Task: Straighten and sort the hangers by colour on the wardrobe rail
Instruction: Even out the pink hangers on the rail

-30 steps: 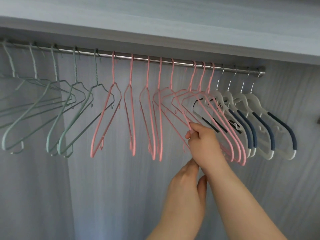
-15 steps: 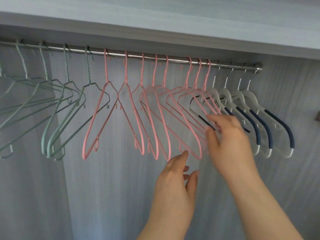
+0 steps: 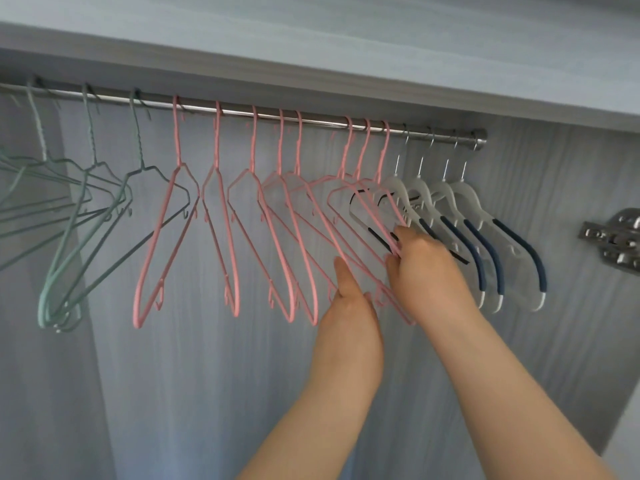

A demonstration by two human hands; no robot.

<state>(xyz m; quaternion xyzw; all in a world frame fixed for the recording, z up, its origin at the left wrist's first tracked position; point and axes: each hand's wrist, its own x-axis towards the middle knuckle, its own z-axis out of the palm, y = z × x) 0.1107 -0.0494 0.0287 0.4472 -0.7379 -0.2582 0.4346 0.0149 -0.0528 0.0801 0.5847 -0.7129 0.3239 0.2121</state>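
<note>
Near the rail's (image 3: pixel 311 121) right end, the right hand (image 3: pixel 427 271) pinches the rightmost pink hangers (image 3: pixel 367 216) beside the white hangers (image 3: pixel 465 199). The left hand (image 3: pixel 349 306), fingers straight, seemingly touches their lower wires.

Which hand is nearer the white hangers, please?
Right. The right hand is in front of the white hangers; the left hand is further left, at the pink hangers.

Interior of a domestic wardrobe. A chrome rail (image 3: pixel 235 112) mounted beneath a grey wood-grain shelf (image 3: pixel 311 46) carries coat hangers (image 3: pixel 465 195) in green, pink and white. Matching grey panels (image 3: pixel 207 375) form the far wall. A metal door hinge (image 3: pixel 616 237) sits at right.
</note>
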